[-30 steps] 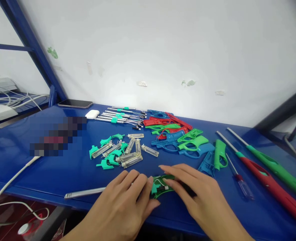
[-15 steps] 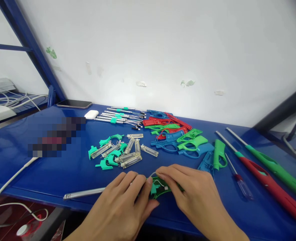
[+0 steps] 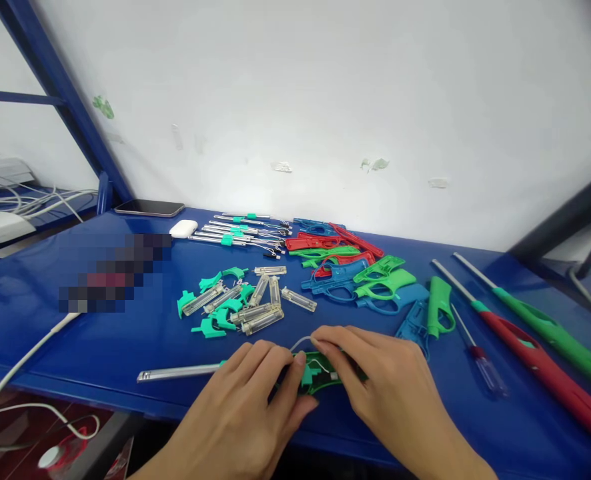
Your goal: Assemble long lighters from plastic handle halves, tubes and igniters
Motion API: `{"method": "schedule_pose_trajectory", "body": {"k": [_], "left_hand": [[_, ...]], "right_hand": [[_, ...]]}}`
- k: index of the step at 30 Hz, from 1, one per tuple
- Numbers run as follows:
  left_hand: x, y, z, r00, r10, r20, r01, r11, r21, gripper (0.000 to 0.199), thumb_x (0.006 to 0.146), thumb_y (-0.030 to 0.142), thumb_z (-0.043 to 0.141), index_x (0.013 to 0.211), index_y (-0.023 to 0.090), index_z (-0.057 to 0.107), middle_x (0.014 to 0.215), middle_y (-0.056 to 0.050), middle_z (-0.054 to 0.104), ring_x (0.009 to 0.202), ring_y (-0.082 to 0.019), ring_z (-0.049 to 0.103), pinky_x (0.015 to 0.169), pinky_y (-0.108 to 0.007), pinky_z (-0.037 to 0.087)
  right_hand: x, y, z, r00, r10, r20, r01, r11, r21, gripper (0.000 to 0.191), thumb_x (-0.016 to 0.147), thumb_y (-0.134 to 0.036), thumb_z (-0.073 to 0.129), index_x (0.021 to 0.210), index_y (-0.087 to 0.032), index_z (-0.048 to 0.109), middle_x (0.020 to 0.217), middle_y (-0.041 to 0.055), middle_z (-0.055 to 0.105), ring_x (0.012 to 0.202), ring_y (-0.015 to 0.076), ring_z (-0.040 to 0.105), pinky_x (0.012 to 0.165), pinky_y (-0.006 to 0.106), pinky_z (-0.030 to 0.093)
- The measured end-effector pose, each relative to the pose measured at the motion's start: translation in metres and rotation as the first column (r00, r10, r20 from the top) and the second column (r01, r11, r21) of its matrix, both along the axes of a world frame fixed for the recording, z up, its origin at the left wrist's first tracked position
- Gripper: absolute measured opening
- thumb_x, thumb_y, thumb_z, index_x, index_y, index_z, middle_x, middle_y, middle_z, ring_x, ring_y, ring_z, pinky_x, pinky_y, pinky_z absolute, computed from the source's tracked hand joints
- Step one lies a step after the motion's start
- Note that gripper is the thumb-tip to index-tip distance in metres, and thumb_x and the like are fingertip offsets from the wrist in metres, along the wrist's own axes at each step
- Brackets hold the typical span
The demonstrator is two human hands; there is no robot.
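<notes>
Over the table's front edge, my left hand (image 3: 245, 407) is closed around a green lighter shell half (image 3: 325, 385), with its thumb along the top. A silver metal barrel (image 3: 183, 373) sticks out to the left of that hand. Inside the shell show a teal trigger piece (image 3: 308, 375) and a thin white wire (image 3: 319, 362). My right hand (image 3: 390, 377) is at the shell's right end, thumb and forefinger pinching a thin clear tube (image 3: 301, 341) that arches toward my left hand. Fingers hide much of the shell.
Clear fuel cartridges (image 3: 263, 320) and teal triggers (image 3: 208, 328) lie ahead, with barrels with wires (image 3: 225, 239) behind. Coloured shell halves (image 3: 385, 285) are piled right of centre. A screwdriver (image 3: 485, 370), a red lighter (image 3: 540, 363) and a green lighter (image 3: 555, 327) lie at right.
The barrel has tilted up, its tip shifting slightly right. More of the clear tube shows between my hands, bowed in an arc. Both hands stay nearly in place.
</notes>
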State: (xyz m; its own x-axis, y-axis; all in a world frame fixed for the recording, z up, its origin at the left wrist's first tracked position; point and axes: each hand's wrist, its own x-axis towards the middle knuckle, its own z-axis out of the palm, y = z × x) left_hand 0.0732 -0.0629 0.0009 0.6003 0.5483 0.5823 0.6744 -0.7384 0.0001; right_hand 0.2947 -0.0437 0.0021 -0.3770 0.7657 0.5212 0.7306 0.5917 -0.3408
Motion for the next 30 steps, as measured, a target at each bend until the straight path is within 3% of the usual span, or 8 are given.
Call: {"method": "schedule_pose_trajectory", "body": {"k": [3, 5, 9, 14, 24, 30], "left_hand": [[-0.001, 0.000, 0.003, 1.000, -0.015, -0.011, 0.015, 1.000, -0.016, 0.022, 0.111, 0.020, 0.048, 0.120, 0.012, 0.066, 0.094, -0.006, 0.067, 0.080, -0.023, 0.064, 0.070, -0.040, 0.061], [-0.002, 0.001, 0.005, 0.999, -0.028, -0.038, 0.027, 0.999, -0.037, 0.025, 0.111, 0.017, 0.045, 0.120, 0.012, 0.067, 0.094, -0.006, 0.067, 0.080, -0.023, 0.064, 0.070, -0.040, 0.062], [-0.003, 0.002, 0.006, 0.999, -0.021, -0.034, 0.017, 0.993, -0.118, 0.025, 0.112, 0.016, 0.042, 0.120, 0.013, 0.066, 0.093, -0.006, 0.065, 0.080, -0.022, 0.064, 0.068, -0.039, 0.063], [-0.003, 0.005, 0.001, 0.997, -0.039, 0.060, 0.048, 0.985, -0.164, 0.018, 0.109, 0.014, 0.049, 0.117, 0.016, 0.065, 0.090, -0.005, 0.060, 0.076, -0.020, 0.058, 0.061, -0.034, 0.059], [-0.006, 0.006, -0.004, 0.993, -0.050, 0.102, 0.069, 0.980, -0.186, 0.015, 0.110, 0.014, 0.049, 0.119, 0.017, 0.061, 0.094, -0.005, 0.060, 0.078, -0.020, 0.057, 0.064, -0.034, 0.058], [-0.007, 0.005, -0.010, 0.995, -0.036, 0.090, 0.056, 0.973, -0.223, 0.013, 0.112, 0.017, 0.047, 0.119, 0.019, 0.058, 0.098, -0.005, 0.059, 0.080, -0.020, 0.057, 0.068, -0.034, 0.058]], "right_hand": [[0.006, -0.003, 0.004, 0.999, -0.017, -0.039, 0.016, 0.999, -0.043, 0.023, 0.109, -0.024, 0.062, 0.128, -0.035, 0.068, 0.108, -0.0064, 0.084, 0.087, 0.0171, 0.083, 0.079, 0.025, 0.060], [0.014, -0.007, 0.008, 0.995, -0.016, -0.097, 0.002, 0.990, -0.142, 0.030, 0.107, -0.028, 0.068, 0.135, -0.039, 0.064, 0.107, -0.0095, 0.083, 0.083, 0.0127, 0.081, 0.077, 0.020, 0.060], [0.026, -0.011, 0.014, 0.982, 0.089, -0.169, -0.138, 0.943, -0.303, 0.016, 0.102, -0.024, 0.076, 0.109, -0.038, 0.072, 0.108, -0.0123, 0.078, 0.093, 0.0069, 0.077, 0.090, 0.011, 0.055], [0.028, -0.007, 0.009, 0.964, 0.147, -0.220, -0.212, 0.926, -0.313, 0.021, 0.103, -0.013, 0.071, 0.100, -0.034, 0.076, 0.114, -0.0119, 0.076, 0.095, 0.0039, 0.076, 0.093, 0.007, 0.050], [0.024, -0.012, 0.009, 0.954, 0.201, -0.221, -0.253, 0.938, -0.237, 0.024, 0.108, -0.013, 0.061, 0.108, -0.030, 0.077, 0.113, -0.0062, 0.077, 0.094, 0.0070, 0.075, 0.089, 0.014, 0.055], [0.021, -0.013, 0.007, 0.960, 0.147, -0.236, -0.209, 0.942, -0.262, 0.024, 0.104, -0.008, 0.066, 0.104, -0.030, 0.076, 0.111, -0.0090, 0.078, 0.095, 0.0060, 0.074, 0.090, 0.012, 0.053]]}}
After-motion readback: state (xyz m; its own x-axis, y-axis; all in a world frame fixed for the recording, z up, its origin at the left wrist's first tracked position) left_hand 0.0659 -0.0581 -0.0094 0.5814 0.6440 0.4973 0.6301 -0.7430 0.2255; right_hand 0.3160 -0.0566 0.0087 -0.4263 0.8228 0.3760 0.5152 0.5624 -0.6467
